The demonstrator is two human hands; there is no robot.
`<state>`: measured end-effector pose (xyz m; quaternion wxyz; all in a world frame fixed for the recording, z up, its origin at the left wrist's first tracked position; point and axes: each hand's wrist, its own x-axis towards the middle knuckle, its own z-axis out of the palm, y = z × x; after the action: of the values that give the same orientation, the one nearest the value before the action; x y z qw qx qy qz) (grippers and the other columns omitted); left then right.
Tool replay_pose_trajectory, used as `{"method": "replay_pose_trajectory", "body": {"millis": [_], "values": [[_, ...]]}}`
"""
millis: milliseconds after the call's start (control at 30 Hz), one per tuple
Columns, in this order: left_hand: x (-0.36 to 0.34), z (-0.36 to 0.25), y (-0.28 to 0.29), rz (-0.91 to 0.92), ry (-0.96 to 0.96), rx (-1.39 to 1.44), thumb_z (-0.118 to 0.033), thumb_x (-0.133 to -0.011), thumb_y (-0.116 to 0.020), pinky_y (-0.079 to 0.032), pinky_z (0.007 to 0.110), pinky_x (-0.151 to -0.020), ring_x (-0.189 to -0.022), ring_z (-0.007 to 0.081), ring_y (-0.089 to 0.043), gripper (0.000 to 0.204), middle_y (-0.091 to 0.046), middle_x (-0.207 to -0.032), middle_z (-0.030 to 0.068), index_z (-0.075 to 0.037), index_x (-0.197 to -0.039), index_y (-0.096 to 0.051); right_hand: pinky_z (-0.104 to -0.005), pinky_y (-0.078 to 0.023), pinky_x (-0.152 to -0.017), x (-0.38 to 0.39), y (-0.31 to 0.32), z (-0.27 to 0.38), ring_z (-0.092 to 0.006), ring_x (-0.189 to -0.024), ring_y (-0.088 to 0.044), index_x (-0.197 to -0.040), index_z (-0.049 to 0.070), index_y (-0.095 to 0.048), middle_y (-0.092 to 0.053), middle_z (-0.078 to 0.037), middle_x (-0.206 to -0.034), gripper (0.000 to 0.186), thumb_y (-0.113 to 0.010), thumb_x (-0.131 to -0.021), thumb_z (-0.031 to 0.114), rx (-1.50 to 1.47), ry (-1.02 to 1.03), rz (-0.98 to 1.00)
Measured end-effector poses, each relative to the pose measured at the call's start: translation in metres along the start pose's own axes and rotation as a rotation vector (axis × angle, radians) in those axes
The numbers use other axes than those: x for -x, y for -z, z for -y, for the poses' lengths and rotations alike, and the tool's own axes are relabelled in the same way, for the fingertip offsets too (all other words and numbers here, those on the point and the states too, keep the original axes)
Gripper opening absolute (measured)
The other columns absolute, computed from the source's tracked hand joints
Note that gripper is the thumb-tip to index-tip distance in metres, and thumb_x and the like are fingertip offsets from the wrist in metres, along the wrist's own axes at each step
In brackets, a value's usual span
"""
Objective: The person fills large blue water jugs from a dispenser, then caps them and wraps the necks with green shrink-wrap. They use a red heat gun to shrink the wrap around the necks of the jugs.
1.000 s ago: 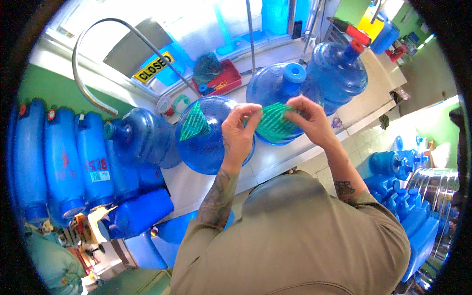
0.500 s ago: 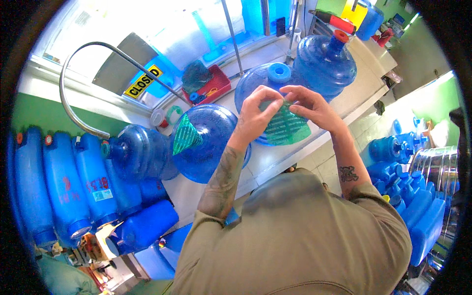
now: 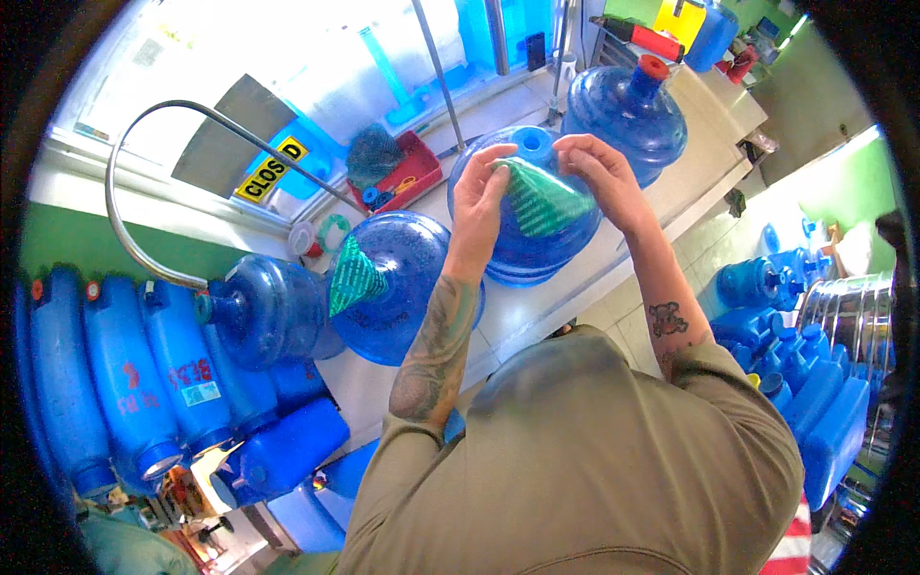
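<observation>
A green printed plastic neck seal (image 3: 548,199) is spread into a cone shape in front of the blue cap of a large round water bottle (image 3: 522,264). My left hand (image 3: 476,203) pinches the seal's upper left edge between thumb and fingers. With curled fingers, my right hand (image 3: 602,174) grips its upper right side; the exact fingertip contact is partly hidden. To the left stands another water bottle (image 3: 407,302), with a second green neck seal (image 3: 357,278) draped over its top. A bottle with a red cap (image 3: 628,120) stands behind at the right.
A bottle (image 3: 273,311) lies at the counter's left end, under a curved metal pipe (image 3: 115,182). A red tray (image 3: 412,172) and a red heat gun (image 3: 652,38) sit toward the back. Blue jugs (image 3: 134,393) line the left side; more containers (image 3: 815,383) stand at right.
My hands have moved apart from their pinch together, and the green seal has spread open between them. The whole view has shifted slightly.
</observation>
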<state>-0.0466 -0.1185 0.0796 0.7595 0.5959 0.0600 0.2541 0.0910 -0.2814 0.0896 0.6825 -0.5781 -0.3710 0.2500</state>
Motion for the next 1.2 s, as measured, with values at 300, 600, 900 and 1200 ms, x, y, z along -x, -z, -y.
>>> {"method": "replay_pose_trajectory", "body": {"millis": [300,600,900,1200], "values": [[0.013,-0.019,0.001,0.144,-0.124,-0.262,-0.005,-0.099,-0.052,-0.046,0.025,-0.084,-0.095,0.0081,-0.057,0.022,-0.063,-0.106,0.0018,-0.002,-0.118,-0.063,-0.0249,-0.046,-0.087,0.017,-0.003,0.025,-0.0064,-0.095,-0.056,-0.114,0.004,-0.062,-0.062,0.003,-0.1,0.022,-0.064,-0.099,0.019,0.001,-0.225,0.356],[0.008,-0.033,0.002,0.179,-0.1,-0.436,-0.009,-0.092,-0.068,-0.052,0.03,-0.081,-0.092,0.0165,-0.065,0.014,-0.067,-0.102,0.007,-0.003,-0.105,-0.066,-0.0298,-0.052,-0.083,0.015,-0.006,0.06,-0.0134,-0.097,-0.063,-0.108,0.002,-0.064,-0.068,-0.006,-0.102,0.015,-0.065,-0.094,0.01,0.545,0.049,0.258],[0.008,-0.023,-0.001,0.114,-0.089,-0.502,-0.008,-0.09,-0.068,-0.05,0.028,-0.08,-0.086,0.0175,-0.065,0.011,-0.066,-0.091,0.0074,-0.002,-0.1,-0.067,-0.0301,-0.048,-0.096,0.013,-0.009,0.039,-0.0131,-0.111,-0.059,-0.13,0.006,-0.059,-0.063,-0.004,-0.116,0.038,-0.066,-0.093,0.008,0.295,-0.052,0.255],[0.008,0.003,0.014,0.202,0.186,-0.058,-0.012,-0.095,-0.064,-0.047,0.022,-0.081,-0.087,0.0059,-0.057,0.011,-0.063,-0.092,-0.0021,-0.002,-0.099,-0.067,-0.0258,-0.046,-0.093,0.015,-0.006,0.016,-0.0085,-0.103,-0.058,-0.124,0.005,-0.06,-0.062,0.0,-0.108,0.033,-0.068,-0.092,0.009,-0.046,-0.033,0.166]]}}
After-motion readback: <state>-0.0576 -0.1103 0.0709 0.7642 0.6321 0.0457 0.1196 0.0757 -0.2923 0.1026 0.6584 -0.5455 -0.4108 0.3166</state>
